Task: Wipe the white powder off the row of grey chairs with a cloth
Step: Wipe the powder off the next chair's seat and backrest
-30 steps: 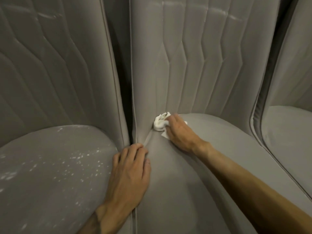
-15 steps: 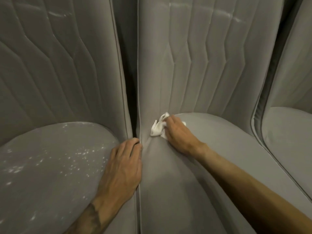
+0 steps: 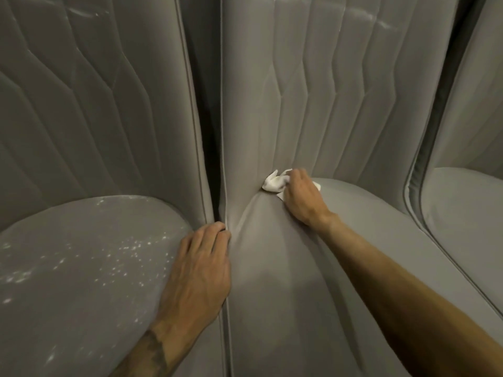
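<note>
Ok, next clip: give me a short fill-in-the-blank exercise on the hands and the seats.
1. The right hand holds a ___ cloth.
2. The cloth is pressed in where the middle seat meets its ___.
3. White ___ speckles the left seat, on whose edge the left hand rests.
Missing words: white; backrest; powder.

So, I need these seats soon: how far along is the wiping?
The middle seat looks powder-free. The right hand holds the cloth in that seat's back crease. Still to do: white powder speckling the left seat, and faint streaks high on the left backrest and the middle backrest.
</note>
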